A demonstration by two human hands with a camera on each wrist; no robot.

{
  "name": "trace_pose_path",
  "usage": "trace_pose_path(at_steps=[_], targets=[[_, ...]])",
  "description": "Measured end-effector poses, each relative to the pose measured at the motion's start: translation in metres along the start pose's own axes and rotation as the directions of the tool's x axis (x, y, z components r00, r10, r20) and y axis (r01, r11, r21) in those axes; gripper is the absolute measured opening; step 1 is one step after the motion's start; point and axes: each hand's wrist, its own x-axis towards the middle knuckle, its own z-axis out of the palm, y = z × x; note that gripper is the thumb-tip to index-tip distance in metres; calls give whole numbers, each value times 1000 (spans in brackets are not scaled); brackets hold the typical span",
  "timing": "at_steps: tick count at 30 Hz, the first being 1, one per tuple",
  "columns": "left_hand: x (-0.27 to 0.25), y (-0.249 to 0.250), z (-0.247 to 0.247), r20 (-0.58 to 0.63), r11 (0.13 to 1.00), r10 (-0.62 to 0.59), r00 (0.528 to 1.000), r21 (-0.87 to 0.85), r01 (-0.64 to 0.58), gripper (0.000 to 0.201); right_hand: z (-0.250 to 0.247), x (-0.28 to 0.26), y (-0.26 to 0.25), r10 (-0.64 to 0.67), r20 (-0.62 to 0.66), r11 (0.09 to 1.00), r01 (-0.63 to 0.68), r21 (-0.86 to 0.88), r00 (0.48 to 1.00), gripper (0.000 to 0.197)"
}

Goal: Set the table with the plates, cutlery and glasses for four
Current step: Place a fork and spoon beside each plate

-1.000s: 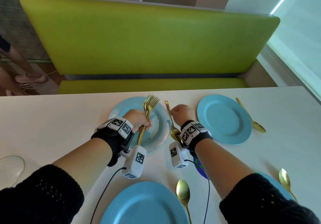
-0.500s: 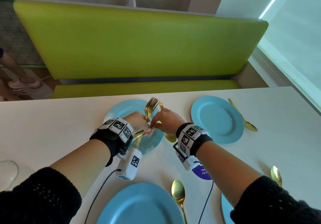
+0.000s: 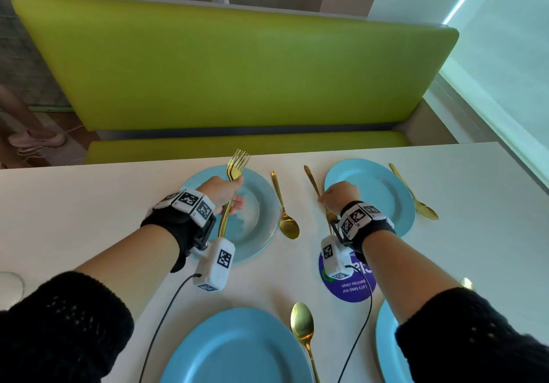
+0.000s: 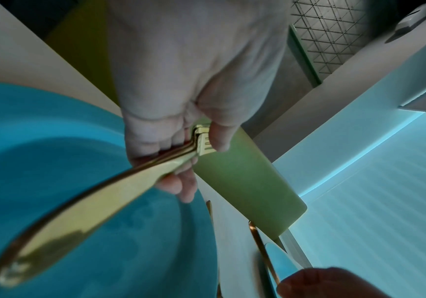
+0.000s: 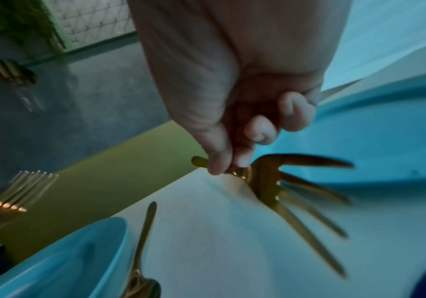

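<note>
Single fork (image 3: pixel 315 188) pinched in right hand (image 3: pixel 339 194), beside far-right plate (image 3: pixel 386 180)

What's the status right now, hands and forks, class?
Left hand grips bunch of forks over far-left plate. Right hand pinches single fork beside far-right plate. Nothing blocking.

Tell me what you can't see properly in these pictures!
- How many forks the left hand holds: stacked in the head view, blurred in the left wrist view.
- Near-right plate: the right sleeve covers it and the frame edge cuts it.
- Glass: cut off at the left edge.
</note>
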Motion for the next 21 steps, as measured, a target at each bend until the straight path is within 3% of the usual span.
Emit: trace_pose_path(at_steps=[5, 11, 17, 21], targets=[[1, 3, 5, 31, 1000, -3, 1000, 19, 3, 21, 22, 10, -2, 107, 61, 993, -110, 36, 992, 23], [0, 0, 6, 40, 1000, -13, 999, 18, 12, 20, 32, 12, -7, 200, 14, 969, -200, 144, 980, 9], [-3, 0, 6, 40, 1000, -12, 999, 15, 11, 20, 29, 12, -4, 283, -43, 919, -258, 297, 958, 24], [-5, -1, 6, 38, 1000, -21, 999, 12, 20, 21, 22, 11, -1, 312, -44, 900, -280, 334, 949, 23]])
